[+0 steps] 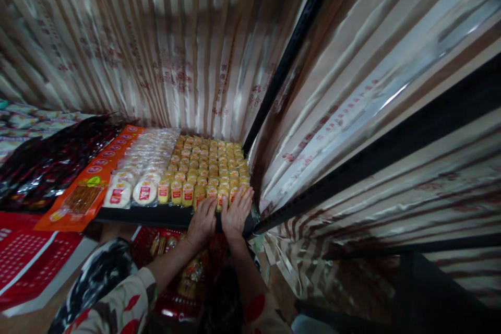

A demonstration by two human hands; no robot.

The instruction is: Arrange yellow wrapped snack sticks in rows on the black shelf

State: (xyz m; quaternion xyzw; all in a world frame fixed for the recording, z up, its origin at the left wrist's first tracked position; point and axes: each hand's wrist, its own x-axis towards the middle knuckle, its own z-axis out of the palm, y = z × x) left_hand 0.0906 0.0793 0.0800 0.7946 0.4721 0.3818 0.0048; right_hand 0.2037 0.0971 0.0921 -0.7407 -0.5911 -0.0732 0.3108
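Note:
My left hand [202,222] and my right hand [237,212] rest side by side at the front right corner of a black shelf [156,215]. Both press, fingers closed together, against the front row of small yellow packets [207,167] that fill the shelf's right part in many rows. The left fingertips touch packets near the shelf edge. My right fingers lie flatter, reaching over the last packets by the corner. Whether either hand grips a packet is hidden.
White round packs with red labels [144,190] lie left of the yellow ones, then orange sausage packs [84,195] and dark packs [47,164]. Striped plastic curtains [352,115] hang behind and to the right. Red packs [183,276] sit on a lower shelf.

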